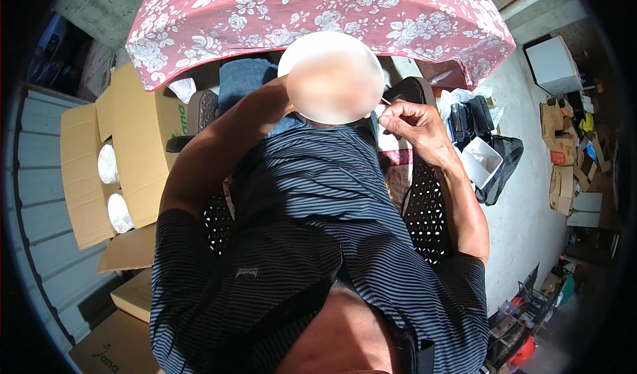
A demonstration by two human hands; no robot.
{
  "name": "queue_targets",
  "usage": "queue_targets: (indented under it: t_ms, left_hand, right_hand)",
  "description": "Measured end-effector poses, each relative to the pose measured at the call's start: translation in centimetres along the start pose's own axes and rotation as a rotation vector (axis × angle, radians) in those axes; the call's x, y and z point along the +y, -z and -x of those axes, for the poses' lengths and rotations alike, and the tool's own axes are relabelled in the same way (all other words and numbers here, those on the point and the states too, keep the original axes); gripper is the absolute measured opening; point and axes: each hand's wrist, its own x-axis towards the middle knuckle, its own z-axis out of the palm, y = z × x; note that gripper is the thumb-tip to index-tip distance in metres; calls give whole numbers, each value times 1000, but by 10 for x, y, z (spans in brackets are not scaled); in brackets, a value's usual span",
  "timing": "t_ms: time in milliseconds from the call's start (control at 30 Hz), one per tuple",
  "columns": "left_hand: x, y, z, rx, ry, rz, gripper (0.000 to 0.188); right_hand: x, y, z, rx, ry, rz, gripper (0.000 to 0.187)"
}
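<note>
A white round dish (329, 41) is over my lap, by the near edge of the cloth-covered table. Its middle is blurred, so what lies inside cannot be made out. My left hand (287, 90) reaches the dish's left side and appears to support it; most of its fingers are hidden behind the rim or in the blur. Just right of the rim, my right hand (413, 123) is closed, thumb and forefinger pinched on a thin stick (385, 101) that points toward the dish.
A pink flowered tablecloth (318, 16) drapes over the table ahead. Open cardboard boxes (136, 155) with white rolled things stand at left. To the right, a white square container (481, 162) and dark bags (503, 168) sit on the concrete floor (524, 221). Cartons (564, 155) are piled farther right.
</note>
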Motion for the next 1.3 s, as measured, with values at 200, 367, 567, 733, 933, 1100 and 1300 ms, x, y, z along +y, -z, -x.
queue_targets:
  t_ms: [200, 367, 567, 733, 933, 1100, 1300]
  left_hand:
    - [-4, 3, -2, -11, -20, 4, 14]
    - [-2, 1, -2, 1, -6, 11, 15]
    - [-4, 2, -3, 9, 17, 34, 16]
    - [-3, 2, -2, 50, -11, 292, 18]
    - [-3, -10, -2, 77, -113, 73, 19]
    - [8, -23, 1, 83, -96, -330, 28]
    - [8, -37, 3, 184, -152, -366, 29]
  right_hand:
    - [2, 7, 2, 74, 24, 35, 36]
    - [1, -8, 0, 70, 15, 75, 29]
    - [4, -18, -3, 121, 56, 121, 17]
    - [3, -22, 1, 166, 97, 146, 17]
    - [-8, -25, 9, 50, -49, 89, 20]
    - [-18, -17, 17, 35, -88, -13, 20]
    - [-15, -7, 14, -27, -94, -4, 29]
